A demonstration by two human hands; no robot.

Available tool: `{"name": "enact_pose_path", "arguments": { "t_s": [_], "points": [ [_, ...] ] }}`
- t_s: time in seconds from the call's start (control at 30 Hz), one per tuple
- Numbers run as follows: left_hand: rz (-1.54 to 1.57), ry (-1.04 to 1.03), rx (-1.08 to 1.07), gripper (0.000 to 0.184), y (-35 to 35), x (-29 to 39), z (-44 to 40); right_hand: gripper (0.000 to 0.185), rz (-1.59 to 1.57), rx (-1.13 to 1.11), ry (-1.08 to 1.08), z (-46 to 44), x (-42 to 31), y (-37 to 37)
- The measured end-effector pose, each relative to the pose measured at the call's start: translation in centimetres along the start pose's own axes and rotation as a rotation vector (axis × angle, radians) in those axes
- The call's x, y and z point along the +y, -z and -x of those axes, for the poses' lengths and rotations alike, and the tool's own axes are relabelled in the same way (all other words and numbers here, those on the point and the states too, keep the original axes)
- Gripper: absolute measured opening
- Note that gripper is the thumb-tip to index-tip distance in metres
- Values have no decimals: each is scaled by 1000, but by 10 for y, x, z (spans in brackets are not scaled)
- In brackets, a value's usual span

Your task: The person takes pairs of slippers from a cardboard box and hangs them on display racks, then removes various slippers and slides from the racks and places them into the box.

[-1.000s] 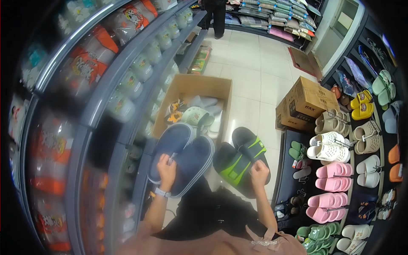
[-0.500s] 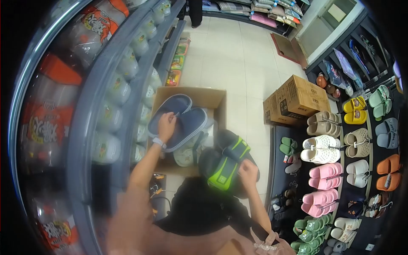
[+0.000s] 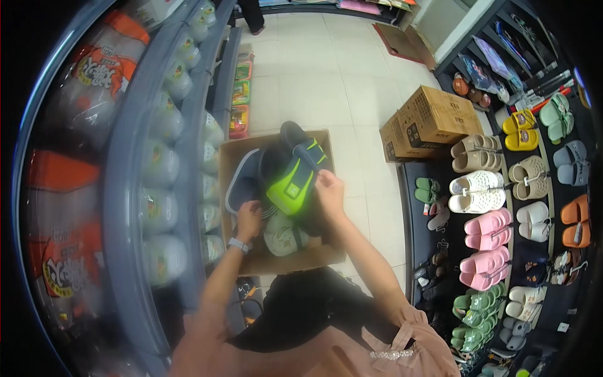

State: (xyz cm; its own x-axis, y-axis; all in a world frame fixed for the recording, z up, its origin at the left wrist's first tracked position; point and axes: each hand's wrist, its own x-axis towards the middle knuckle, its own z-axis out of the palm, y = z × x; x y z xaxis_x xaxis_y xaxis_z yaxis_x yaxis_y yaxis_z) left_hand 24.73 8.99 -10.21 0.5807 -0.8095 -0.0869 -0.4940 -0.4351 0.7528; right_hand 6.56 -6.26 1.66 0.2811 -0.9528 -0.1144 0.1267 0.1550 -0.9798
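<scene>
A pair of navy slippers (image 3: 242,179) with white-striped edges sits at the left side of an open cardboard box (image 3: 321,139). My left hand (image 3: 249,218) is closed at their near edge; its fingertips are partly hidden. Over the box, my right hand (image 3: 330,190) grips a pair of black slippers (image 3: 293,185) with bright green straps by their right side. This pair overlaps the navy one and covers part of it. Pale slippers (image 3: 282,235) lie lower in the box, partly hidden.
Shelves with white plastic jars (image 3: 164,257) run along my left. Stacked cartons (image 3: 433,122) stand on the right, beside a rack of white clogs (image 3: 477,191), pink slippers (image 3: 487,229) and other footwear. A person's leg (image 3: 252,16) shows at the far end of the aisle.
The black and green slippers have moved up and left from beside the box to over it. The navy slippers have gone lower into the box, and my left hand has moved down toward me.
</scene>
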Motion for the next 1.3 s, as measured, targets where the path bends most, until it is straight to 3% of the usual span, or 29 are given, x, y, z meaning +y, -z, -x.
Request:
{"name": "enact_pose_path", "arguments": {
  "t_s": [0.1,0.13,0.23,0.27,0.33,0.37,0.4,0.43,0.53,0.63,0.73,0.77,0.93,1.0,1.03,1.13,1.23,1.27,1.3],
  "points": [
    [82,-84,101,23,-8,7,-2,31,285,22,52,-1,68,30],
    [84,-139,164,23,-8,12,-3,35,228,0,-54,10,79,41],
    [54,-214,198,23,-14,32,2,22,466,-112,-128,58,92,86],
    [52,-239,198,22,-16,45,6,19,601,-153,-22,77,100,108],
    [60,-343,161,19,-30,56,5,19,728,-120,-67,113,120,151],
    [130,-375,134,16,-46,54,5,19,736,-70,-235,129,124,174],
    [109,-380,34,14,-55,59,7,19,734,-16,-407,149,128,198],
    [85,-388,-69,13,-65,68,11,19,565,126,-445,171,133,222],
    [136,-579,-305,11,-92,107,37,17,538,490,-556,247,153,291],
    [65,-733,-545,13,-131,144,68,15,434,692,-699,340,177,350],
    [-64,-933,-707,16,-183,162,107,15,313,866,-727,434,187,373],
    [-97,-916,-766,15,-198,172,128,15,278,932,-714,467,194,377],
    [-118,-1145,-1155,13,-282,210,240,16,275,1092,-614,613,261,378],
    [-169,-1234,-1302,14,-321,220,290,16,929,793,-880,665,292,370],
    [-217,-1272,-1368,14,-341,224,313,16,872,888,-904,690,308,365],
    [-367,-1261,-1567,21,-370,245,402,16,303,1105,-1027,756,340,342],
    [-468,-1358,-1726,22,-410,240,473,16,368,1363,-930,803,389,320],
    [-553,-1393,-1776,23,-423,235,496,16,340,1394,-937,813,370,312],
    [-570,-1419,-1797,23,-438,229,517,16,-43,1572,-874,820,338,303]
  ]
}}
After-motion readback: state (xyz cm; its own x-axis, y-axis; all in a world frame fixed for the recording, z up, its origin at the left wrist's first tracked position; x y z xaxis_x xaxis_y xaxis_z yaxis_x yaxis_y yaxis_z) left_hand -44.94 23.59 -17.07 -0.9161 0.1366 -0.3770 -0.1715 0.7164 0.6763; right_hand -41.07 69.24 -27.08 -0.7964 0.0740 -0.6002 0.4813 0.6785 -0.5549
